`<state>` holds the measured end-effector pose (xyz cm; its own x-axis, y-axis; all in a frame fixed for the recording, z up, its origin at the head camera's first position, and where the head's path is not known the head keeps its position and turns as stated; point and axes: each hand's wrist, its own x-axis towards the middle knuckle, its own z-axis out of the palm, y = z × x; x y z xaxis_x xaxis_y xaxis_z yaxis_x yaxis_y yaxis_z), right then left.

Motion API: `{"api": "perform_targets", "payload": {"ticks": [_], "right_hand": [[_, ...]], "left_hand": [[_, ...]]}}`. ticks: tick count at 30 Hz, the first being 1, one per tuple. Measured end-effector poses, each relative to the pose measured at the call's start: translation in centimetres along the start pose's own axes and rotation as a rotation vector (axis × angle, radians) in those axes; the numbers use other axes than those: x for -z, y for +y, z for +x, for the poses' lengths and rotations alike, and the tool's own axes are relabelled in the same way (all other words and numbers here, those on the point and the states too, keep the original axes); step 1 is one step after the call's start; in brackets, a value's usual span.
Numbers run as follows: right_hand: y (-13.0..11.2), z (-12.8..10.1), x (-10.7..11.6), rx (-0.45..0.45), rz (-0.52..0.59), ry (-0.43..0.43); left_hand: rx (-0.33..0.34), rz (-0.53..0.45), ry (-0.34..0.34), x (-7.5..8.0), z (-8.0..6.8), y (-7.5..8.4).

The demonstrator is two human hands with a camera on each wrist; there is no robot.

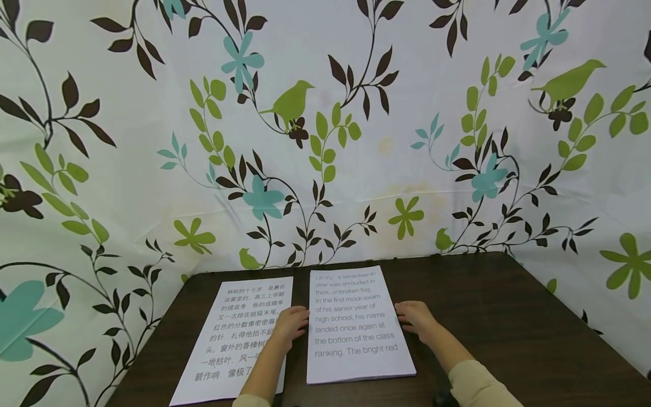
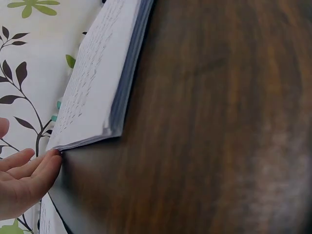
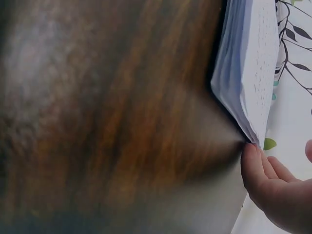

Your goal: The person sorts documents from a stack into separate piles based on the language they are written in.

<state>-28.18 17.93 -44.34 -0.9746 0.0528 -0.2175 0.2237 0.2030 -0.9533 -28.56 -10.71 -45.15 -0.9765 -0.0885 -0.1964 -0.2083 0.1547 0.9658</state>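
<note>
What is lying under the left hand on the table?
The left hand rests on the right edge of the Chinese sheet, touching the English paper stack. The text beneath the hand is covered.

bare hands (image 1: 290,327), pale cream long sleeves (image 1: 478,384)

The table (image 1: 508,316) is dark wood-grain with a smooth, faintly glossy finish. On it, the paper stack (image 1: 356,328) and the single sheet (image 1: 239,339) are matt white paper. Behind the table hangs a matt printed cloth (image 1: 386,141).

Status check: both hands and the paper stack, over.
Left hand and right hand open, fingertips on opposite side edges of the English paper stack. Stack flat on table. Chinese sheet lies beside it.
</note>
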Motion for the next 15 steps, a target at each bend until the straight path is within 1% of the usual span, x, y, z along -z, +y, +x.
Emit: {"api": "perform_targets", "payload": {"ticks": [7, 9, 15], "right_hand": [[0.1, -0.2, -0.4, -0.014, 0.010, 0.021], [0.1, -0.2, -0.4, -0.017, 0.010, 0.025], [0.3, -0.5, -0.4, -0.016, -0.002, 0.037]], "left_hand": [[-0.003, -0.024, 0.004, -0.2, -0.4, -0.3], [0.013, -0.021, -0.003, -0.2, -0.6, -0.3], [-0.009, -0.024, -0.004, -0.2, -1.1, -0.4]]}}
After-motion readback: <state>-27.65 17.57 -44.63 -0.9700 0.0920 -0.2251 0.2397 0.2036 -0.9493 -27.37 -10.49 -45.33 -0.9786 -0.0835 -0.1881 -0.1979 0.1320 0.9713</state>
